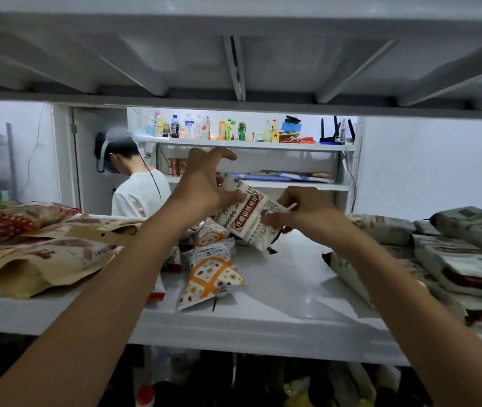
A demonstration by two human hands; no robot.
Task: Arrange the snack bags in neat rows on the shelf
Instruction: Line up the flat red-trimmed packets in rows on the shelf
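- Currently, the left grip (204,183) pinches the upper left edge of a white snack bag (248,214).
- The right grip (307,210) pinches the bag's right edge.
- The bag is held tilted above the rear middle of the shelf (292,286).
- An orange-patterned bag (213,277) lies on the shelf in front of it, with brown bags (43,254) to the left and stacked bags (454,259) to the right.

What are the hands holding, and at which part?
One white snack bag, held by both: the left hand pinches its upper left edge, the right hand its right edge.
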